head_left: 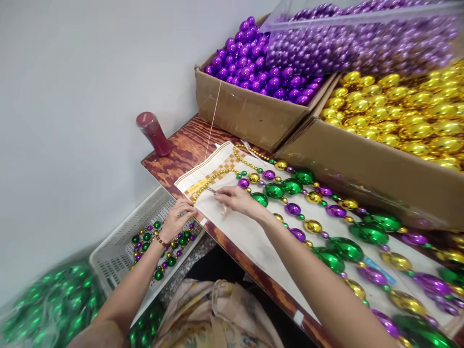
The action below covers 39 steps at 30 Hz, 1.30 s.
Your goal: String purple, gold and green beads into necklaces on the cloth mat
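Hard to make out: whether the left hand [177,216], fingers curled at the table [174,159] edge, pinches the gold bead string [213,178] ending there.
Cut off: big bead strands [326,232] on the cloth [250,232] run out of frame at right.
Right hand [235,199]: fingertips closed on a thin needle [212,190], just beside the gold bead string.
Thread [213,118]: white, rising from the cloth; top end unclear.
Left carton [239,113]: purple beads [253,67].
Right carton [362,169]: gold beads [398,111].
Clear bin [362,19]: blurred purple beads.
Basket [119,246]: mixed strands [170,246], below the left hand.
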Available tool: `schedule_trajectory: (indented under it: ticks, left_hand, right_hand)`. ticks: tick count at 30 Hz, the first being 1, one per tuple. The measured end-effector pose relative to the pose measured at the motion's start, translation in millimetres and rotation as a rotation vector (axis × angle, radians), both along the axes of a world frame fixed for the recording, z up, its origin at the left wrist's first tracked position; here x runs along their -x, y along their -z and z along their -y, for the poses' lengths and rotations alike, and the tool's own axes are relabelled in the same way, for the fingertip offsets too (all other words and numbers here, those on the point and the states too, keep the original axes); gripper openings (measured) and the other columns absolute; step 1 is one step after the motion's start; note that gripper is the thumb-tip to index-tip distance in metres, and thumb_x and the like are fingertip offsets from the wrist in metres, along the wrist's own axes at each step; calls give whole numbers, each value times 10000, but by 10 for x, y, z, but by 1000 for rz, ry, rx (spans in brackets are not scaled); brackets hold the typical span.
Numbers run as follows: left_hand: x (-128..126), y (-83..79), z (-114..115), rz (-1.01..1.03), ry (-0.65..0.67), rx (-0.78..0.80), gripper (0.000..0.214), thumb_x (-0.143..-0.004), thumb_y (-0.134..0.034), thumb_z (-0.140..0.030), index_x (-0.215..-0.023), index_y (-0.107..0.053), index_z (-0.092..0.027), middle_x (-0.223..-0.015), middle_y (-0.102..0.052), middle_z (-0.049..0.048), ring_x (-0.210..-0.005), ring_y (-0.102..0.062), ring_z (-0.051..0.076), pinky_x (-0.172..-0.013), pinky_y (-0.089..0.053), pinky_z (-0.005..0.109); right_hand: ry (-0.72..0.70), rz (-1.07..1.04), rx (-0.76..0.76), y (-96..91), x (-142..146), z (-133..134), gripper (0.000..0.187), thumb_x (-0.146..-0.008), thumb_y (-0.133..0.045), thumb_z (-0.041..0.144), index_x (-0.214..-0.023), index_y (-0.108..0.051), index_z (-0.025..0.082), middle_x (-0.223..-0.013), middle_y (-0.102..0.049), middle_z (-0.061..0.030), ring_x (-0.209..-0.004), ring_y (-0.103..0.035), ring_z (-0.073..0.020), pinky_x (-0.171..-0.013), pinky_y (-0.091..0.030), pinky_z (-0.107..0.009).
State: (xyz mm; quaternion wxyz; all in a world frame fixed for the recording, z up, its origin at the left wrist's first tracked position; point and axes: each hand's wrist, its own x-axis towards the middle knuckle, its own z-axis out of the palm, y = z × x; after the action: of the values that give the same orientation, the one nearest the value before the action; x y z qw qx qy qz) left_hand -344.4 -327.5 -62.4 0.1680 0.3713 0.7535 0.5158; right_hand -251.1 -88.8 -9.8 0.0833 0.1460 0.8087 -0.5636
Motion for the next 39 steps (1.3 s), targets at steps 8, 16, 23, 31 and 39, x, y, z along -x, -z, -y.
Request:
schedule_trajectory:
  ticks: [8, 16, 23, 31, 39]
  left_hand:
    - [16, 113, -30, -85, 14, -43, 189, -890, -645, -359, -840, -742, -205, -974, -676, 91, -999, -603, 220, -922, -465, 385]
    - [35, 161, -14, -112, 24, -17, 141, -887, -653, -318, -860, -743, -212, -1006, -673, 84, -1008, -602, 215, -946, -438, 392]
    - [31, 172, -24, -84, 8, -33, 149, -877, -665, -339, -859, -747, -215, -999, -682, 86, -991, -607, 216, -937, -438, 389]
    - [39, 171, -20, -83, 17, -10, 160, -879, -663, -351, -857, -750, -218, -1009, -688, 88, -1007, -604, 223, -953, -419, 401]
    - [18, 123, -59, -69, 11, 17, 155, -884, -656, -348, -857, -740, -220, -982, -694, 77, -1011, -602, 225, -950, -415, 393]
  right_hand:
    - [1, 20, 246, -18, 147, 79, 375, -753, -620, 519, -792, -631, 147, -572, -511, 21, -516, -417, -110, -494, -287, -253]
    - [66, 4, 176, -43, 256, 34, 390, -742, -640, 512, -801, -679, 128, -619, -547, 4, -512, -409, -97, -474, -278, -244]
    - [8, -14, 66, -75, 317, 26, 343, -776, -613, 438, -797, -716, 112, -622, -562, -7, -545, -443, -105, -503, -311, -238]
    - [34, -29, 26, -22, 331, 16, 334, -803, -598, 415, -844, -741, 117, -676, -619, -25, -598, -503, -127, -537, -358, -241]
    - [41, -25, -59, 10, 396, -14, 247, -815, -602, 328, -757, -729, 124, -641, -609, -13, -610, -517, -126, -571, -370, -236]
